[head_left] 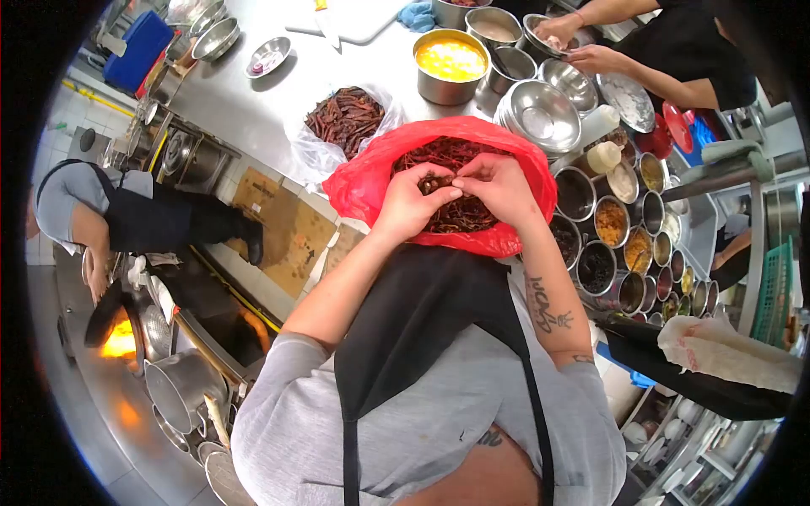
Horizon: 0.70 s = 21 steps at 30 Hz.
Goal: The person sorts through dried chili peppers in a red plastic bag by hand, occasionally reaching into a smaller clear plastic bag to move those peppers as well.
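Dried chillies (447, 211) fill the red bag (363, 190); both hands, left (409, 202) and right (498, 187), pinch one together.

Both forearms reach forward, left hand (411, 202) and right hand (498, 187) together, fingers pinched closed

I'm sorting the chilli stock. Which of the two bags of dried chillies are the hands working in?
The red plastic bag: left hand and right hand pinch chillies inside it. The clear bag behind lies untouched.
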Tool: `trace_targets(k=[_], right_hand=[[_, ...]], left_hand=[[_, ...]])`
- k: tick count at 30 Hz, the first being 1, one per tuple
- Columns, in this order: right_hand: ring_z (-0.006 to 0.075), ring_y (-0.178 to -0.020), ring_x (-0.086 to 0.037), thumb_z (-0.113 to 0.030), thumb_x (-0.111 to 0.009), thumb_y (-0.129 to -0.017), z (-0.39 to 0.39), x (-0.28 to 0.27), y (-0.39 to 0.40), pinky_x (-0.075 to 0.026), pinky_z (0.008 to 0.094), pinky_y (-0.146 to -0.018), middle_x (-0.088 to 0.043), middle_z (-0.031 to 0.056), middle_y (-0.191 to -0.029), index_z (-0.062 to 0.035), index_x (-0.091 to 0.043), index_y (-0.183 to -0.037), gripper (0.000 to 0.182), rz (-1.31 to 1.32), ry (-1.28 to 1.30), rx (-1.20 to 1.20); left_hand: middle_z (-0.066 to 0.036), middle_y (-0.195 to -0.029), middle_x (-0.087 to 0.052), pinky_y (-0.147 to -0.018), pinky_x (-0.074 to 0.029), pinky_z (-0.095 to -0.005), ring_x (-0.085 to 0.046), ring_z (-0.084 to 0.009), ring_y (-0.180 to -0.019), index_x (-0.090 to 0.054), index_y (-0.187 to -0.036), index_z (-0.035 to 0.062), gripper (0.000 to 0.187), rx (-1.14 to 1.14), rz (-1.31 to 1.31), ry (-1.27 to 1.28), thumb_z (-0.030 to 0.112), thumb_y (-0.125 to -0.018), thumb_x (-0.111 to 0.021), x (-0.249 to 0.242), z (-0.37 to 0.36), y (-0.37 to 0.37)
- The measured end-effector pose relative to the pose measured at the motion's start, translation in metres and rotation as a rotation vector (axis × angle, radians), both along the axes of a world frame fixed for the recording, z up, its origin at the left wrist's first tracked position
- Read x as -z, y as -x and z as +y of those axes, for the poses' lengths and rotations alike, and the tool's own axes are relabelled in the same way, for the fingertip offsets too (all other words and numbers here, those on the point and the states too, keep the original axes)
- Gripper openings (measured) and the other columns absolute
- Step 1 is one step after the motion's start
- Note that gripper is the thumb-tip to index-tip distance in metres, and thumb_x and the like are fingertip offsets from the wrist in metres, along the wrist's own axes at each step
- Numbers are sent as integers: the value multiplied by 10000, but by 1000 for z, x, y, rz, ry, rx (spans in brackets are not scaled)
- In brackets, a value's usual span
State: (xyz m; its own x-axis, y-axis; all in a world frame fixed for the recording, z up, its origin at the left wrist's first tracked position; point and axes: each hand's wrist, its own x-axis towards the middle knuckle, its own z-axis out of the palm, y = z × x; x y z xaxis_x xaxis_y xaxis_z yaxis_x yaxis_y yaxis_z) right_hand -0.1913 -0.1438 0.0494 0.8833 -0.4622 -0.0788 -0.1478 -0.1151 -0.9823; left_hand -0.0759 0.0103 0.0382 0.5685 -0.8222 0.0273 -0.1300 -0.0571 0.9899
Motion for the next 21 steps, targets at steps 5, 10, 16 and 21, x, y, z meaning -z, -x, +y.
trace_targets(k=[5, 10, 16, 21], right_hand=[[103, -732, -612, -139, -730, -877, -4, 5, 1, -494, 269, -675, -693, 39, -810, 9, -701, -900, 152, 5, 8, 8], [96, -684, -521, -148, -693, -921, -10, 4, 11, -416, 250, -621, -646, 9, -842, -36, -672, -972, 125, -12, -736, -7], [71, -691, -514, -128, -677, -938, -2, -3, 6, -402, 226, -596, -607, -23, -845, -46, -656, -1032, 126, -66, -398, 276], [63, -749, -563, -131, -687, -939, -3, 6, 4, -444, 220, -649, -647, -17, -890, -21, -670, -1102, 197, -60, -216, 304]], left_hand=[[-17, -885, -712, -739, -502, -261, -606, -76, -796, -699, -1019, 1, 215, 81, -178, -100, 94, -845, -783, -9, -3, -1], [-12, -825, -687, -706, -490, -256, -588, -65, -765, -704, -974, 5, 148, 99, -89, -3, 97, -870, -757, -4, -5, -2], [-105, -799, -695, -732, -516, -315, -651, -157, -761, -702, -941, -12, 224, 64, -64, -203, 175, -836, -766, 18, -9, -11], [-219, -867, -711, -816, -544, -404, -709, -328, -842, -718, -936, -14, 306, 185, -353, -364, 234, -778, -802, 29, -20, 0]])
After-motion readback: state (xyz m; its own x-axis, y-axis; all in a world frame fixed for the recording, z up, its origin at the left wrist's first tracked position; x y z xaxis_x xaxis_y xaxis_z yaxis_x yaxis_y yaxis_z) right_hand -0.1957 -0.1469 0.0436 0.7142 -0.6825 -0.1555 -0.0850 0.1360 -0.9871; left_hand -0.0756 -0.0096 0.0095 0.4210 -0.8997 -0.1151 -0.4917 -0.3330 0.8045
